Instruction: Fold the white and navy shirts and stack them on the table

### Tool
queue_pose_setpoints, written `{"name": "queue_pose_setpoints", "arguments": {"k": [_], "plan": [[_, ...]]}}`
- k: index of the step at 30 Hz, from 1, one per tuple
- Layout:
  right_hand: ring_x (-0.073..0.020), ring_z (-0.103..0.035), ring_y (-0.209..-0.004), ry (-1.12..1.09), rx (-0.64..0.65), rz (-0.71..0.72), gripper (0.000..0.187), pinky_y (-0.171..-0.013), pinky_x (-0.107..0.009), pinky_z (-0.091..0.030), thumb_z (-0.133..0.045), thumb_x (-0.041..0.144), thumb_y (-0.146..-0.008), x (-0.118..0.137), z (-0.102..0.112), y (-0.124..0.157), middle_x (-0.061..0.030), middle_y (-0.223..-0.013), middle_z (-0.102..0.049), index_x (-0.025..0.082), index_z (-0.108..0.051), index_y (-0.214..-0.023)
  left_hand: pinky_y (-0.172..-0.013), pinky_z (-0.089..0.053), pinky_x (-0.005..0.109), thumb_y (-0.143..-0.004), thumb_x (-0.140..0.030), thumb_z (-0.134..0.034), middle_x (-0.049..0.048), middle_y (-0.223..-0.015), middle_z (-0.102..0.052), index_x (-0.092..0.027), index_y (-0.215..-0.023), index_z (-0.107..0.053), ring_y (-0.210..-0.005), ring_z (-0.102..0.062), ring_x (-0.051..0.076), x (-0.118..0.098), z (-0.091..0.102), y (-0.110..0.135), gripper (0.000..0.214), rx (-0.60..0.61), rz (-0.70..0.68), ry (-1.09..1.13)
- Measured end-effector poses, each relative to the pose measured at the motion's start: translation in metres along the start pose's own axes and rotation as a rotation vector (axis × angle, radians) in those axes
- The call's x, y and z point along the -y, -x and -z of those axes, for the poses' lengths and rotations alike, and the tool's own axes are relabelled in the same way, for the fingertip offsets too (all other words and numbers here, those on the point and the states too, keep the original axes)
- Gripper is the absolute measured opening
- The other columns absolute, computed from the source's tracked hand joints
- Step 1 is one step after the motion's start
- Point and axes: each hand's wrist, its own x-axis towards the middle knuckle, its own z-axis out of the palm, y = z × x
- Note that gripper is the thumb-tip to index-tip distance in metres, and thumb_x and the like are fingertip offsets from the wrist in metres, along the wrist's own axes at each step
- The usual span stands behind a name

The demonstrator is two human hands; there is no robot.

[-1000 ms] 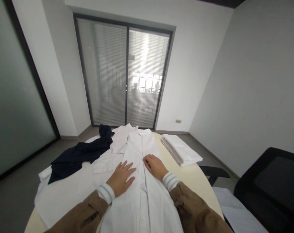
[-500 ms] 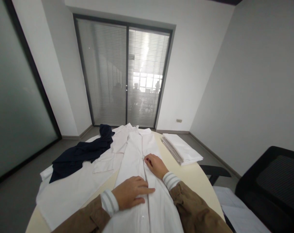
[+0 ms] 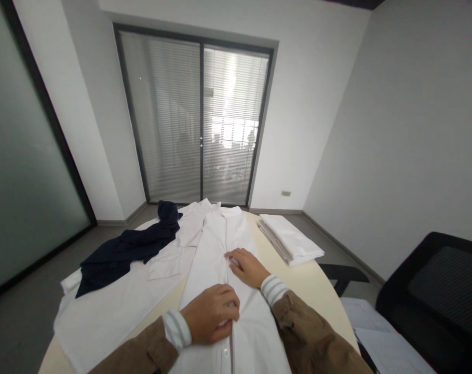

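Observation:
A white button-up shirt (image 3: pixel 212 249) lies lengthwise in front of me, its collar at the far end and its button placket running down the middle. My left hand (image 3: pixel 211 314) is closed at the placket, with curled fingers and thumb pinching its edge just above a visible button. Farther up the shirt, my right hand (image 3: pixel 246 266) rests on the cloth, fingertips at the placket and thumb apart from them. Left of this shirt are another white garment (image 3: pixel 126 296) and a dark navy garment (image 3: pixel 130 244) lying across it.
A folded white cloth stack (image 3: pixel 290 238) sits at the right edge of the round, pale table (image 3: pixel 317 296). A black chair (image 3: pixel 434 296) stands at the right, with white cloth or paper (image 3: pixel 379 332) near its seat. Behind the table is a glass door with blinds (image 3: pixel 197 124).
My left hand has curled its outstretched fingers onto the placket edge. My right hand has shifted slightly left, its thumb now apart from the fingers. The garments lie nearly as before.

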Motion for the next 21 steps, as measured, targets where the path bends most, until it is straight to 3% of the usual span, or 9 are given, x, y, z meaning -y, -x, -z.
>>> {"name": "queue_pose_setpoints", "arguments": {"k": [3,7,10,13,16,21], "plan": [[-0.0211,-0.056,-0.104,0.009,0.014,0.017,0.029,-0.093,-0.036,-0.044,-0.054,0.022,-0.092,0.0,0.001,0.0,-0.0076,-0.112,-0.063,0.023,-0.061,-0.12,-0.084,-0.044,0.033,-0.077,-0.019,-0.064,0.0023,-0.1,-0.064,-0.021,-0.094,-0.058,-0.092,-0.055,0.019,0.001,-0.002,0.0,0.018,0.039,-0.013,0.024],[-0.0198,-0.058,-0.096,0.048,0.006,-0.009,0.014,-0.087,-0.034,-0.044,-0.054,0.024,-0.094,0.001,0.003,-0.004,-0.0056,-0.1,-0.066,0.022,-0.065,-0.102,-0.083,-0.043,0.035,-0.084,-0.037,-0.065,0.0015,-0.103,-0.064,-0.029,-0.108,-0.061,-0.093,-0.056,0.02,0.001,-0.004,0.002,0.026,0.041,-0.056,0.039],[-0.0186,-0.058,-0.089,0.067,-0.021,-0.053,0.011,-0.083,-0.032,-0.044,-0.053,0.024,-0.095,0.001,0.002,-0.006,-0.0045,-0.093,-0.065,0.021,-0.063,-0.096,-0.086,-0.042,0.035,-0.085,-0.031,-0.063,0.0002,-0.101,-0.064,-0.03,-0.102,-0.064,-0.092,-0.056,0.019,0.0,-0.005,0.002,0.017,0.006,-0.081,0.086],[-0.0178,-0.058,-0.089,0.021,-0.08,-0.109,0.012,-0.082,-0.031,-0.045,-0.049,0.024,-0.097,0.002,-0.001,-0.007,-0.0047,-0.095,-0.064,0.021,-0.061,-0.1,-0.093,-0.04,0.037,-0.077,-0.021,-0.062,0.0003,-0.095,-0.065,-0.025,-0.09,-0.063,-0.089,-0.056,0.018,-0.001,-0.007,0.002,0.013,-0.029,-0.082,0.128],[-0.019,-0.058,-0.095,-0.017,-0.054,-0.089,0.014,-0.087,-0.032,-0.045,-0.05,0.022,-0.095,0.005,-0.003,-0.006,-0.0057,-0.1,-0.064,0.021,-0.06,-0.105,-0.081,-0.043,0.032,-0.07,-0.017,-0.061,0.0008,-0.089,-0.064,-0.022,-0.085,-0.06,-0.083,-0.056,0.017,0.0,-0.01,0.002,0.015,-0.014,-0.067,0.155],[-0.0228,-0.053,-0.108,0.017,0.027,-0.046,0.034,-0.097,-0.039,-0.042,-0.052,0.02,-0.091,0.01,-0.004,-0.001,-0.0095,-0.117,-0.059,0.021,-0.055,-0.125,-0.074,-0.042,0.031,-0.068,-0.026,-0.069,-0.0006,-0.087,-0.064,-0.023,-0.083,-0.062,-0.081,-0.057,0.017,0.0,-0.01,0.004,0.017,0.056,-0.07,0.126]]}}
